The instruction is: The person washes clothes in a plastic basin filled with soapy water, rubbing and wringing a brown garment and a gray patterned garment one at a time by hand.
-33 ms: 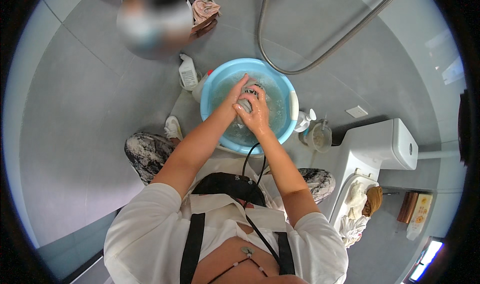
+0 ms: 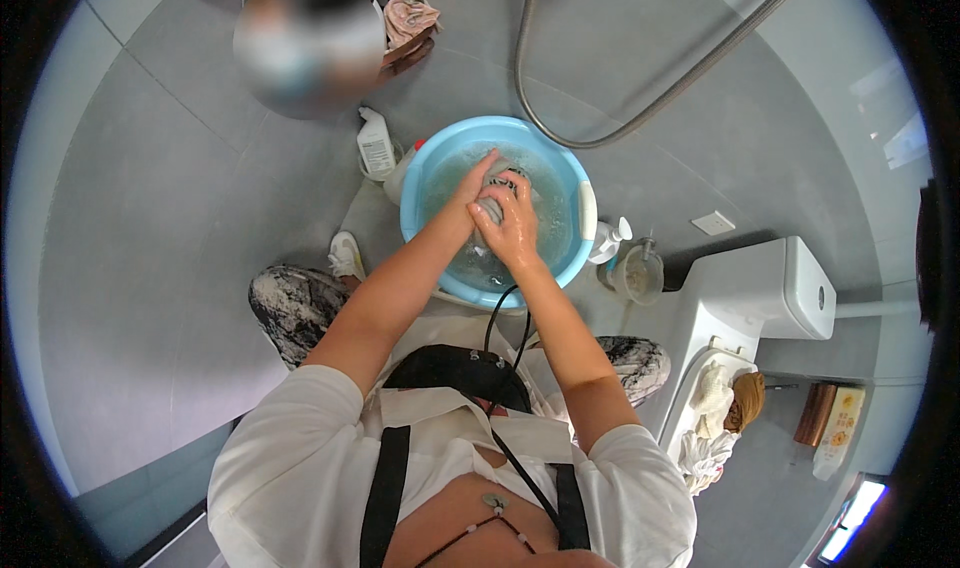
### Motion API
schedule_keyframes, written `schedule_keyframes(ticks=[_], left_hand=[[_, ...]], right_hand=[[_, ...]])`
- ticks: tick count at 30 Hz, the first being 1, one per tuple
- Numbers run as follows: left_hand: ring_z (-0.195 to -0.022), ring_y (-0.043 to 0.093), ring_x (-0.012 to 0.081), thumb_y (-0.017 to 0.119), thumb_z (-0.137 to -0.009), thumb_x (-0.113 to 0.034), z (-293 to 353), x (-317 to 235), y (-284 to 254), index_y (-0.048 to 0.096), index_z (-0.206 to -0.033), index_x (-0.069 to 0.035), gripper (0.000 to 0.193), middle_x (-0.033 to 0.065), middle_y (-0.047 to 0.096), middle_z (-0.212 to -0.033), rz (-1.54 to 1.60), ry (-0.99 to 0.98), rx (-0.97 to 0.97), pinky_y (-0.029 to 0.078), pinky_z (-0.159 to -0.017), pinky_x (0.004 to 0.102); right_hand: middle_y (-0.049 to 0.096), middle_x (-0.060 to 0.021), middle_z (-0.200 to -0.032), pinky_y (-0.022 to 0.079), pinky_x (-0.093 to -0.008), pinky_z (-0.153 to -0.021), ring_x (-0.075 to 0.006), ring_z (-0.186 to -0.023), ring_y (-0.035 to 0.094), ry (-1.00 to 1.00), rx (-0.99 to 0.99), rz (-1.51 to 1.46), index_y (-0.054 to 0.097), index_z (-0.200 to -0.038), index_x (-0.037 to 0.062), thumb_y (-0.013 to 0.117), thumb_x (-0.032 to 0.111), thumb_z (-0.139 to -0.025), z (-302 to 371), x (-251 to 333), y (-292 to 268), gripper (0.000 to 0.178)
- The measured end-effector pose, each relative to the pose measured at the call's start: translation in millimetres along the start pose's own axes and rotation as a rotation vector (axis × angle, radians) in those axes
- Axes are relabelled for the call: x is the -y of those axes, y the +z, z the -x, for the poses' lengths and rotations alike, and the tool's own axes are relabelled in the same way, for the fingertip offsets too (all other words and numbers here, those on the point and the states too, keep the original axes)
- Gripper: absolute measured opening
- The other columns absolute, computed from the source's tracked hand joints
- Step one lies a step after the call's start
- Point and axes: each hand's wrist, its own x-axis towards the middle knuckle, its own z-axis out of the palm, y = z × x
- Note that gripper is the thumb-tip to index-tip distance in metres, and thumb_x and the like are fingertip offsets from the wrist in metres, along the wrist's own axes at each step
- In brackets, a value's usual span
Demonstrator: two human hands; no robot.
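Note:
A light-blue round basin point(image 2: 414, 213) of cloudy, sudsy water stands on the floor in front of me. Over its middle, my left hand point(image 2: 474, 184) and my right hand point(image 2: 513, 230) are closed together around a small grey cloth point(image 2: 493, 208) with a dark pattern. My right fingers curl over the top of the cloth, while my left hand supports it from the left side. Much of the cloth is hidden by my fingers, so its exact kind does not show.
A white bottle point(image 2: 375, 145) stands left of the basin, and a white pump bottle point(image 2: 610, 240) right of it. A metal hose point(image 2: 680, 83) hangs beyond. At the right are a toilet point(image 2: 745, 288) and clothes point(image 2: 713, 403). Another person holds pink cloth point(image 2: 408, 20) at the upper left.
My hands stay in nearly the same place over the basin. The grey cloth between them has shifted slightly under my right fingers.

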Motion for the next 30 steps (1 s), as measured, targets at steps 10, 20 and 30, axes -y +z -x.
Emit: schedule_keyframes(ticks=[10,20,30], left_hand=[[-0.083,0.054,0.0207,0.049,-0.081,-0.027,-41.5,31.9,-21.8,0.055,-0.094,-0.002,0.029,0.0093,0.056,-0.092,-0.195,0.403,-0.23,0.043,-0.071,0.0331],[-0.112,0.035,0.0345,0.059,-0.074,-0.016,-40.0,4.2,-91.8,0.033,-0.124,-0.011,0.057,0.0187,0.027,-0.128,-1.414,0.894,-0.248,0.031,-0.093,0.04],[-0.12,0.026,0.038,0.063,-0.07,-0.024,-49.5,42.3,-90.0,0.02,-0.132,-0.015,0.076,0.0191,0.022,-0.132,-2.12,0.676,-0.333,0.02,-0.1,0.0476]], right_hand=[[0.057,-0.0196,-0.075,0.042,-0.0437,-0.064,-0.0364,-0.071,0.055,0.328,-0.173,0.01,0.052,-0.077,0.0036,0.046,0.029,-0.083,-15.2,-52.5,-1.7,0.027],[0.048,-0.0141,-0.106,0.043,-0.0401,-0.073,-0.0324,-0.09,0.048,0.109,0.065,0.375,0.058,-0.098,0.012,0.066,0.029,-0.067,-8.6,-85.6,-40.8,0.037],[0.022,-0.0124,-0.137,0.036,-0.0416,-0.09,-0.0329,-0.111,0.037,0.24,0.734,0.743,0.025,-0.132,0.0235,0.06,0.042,-0.069,11.4,-75.3,-11.7,0.075]])
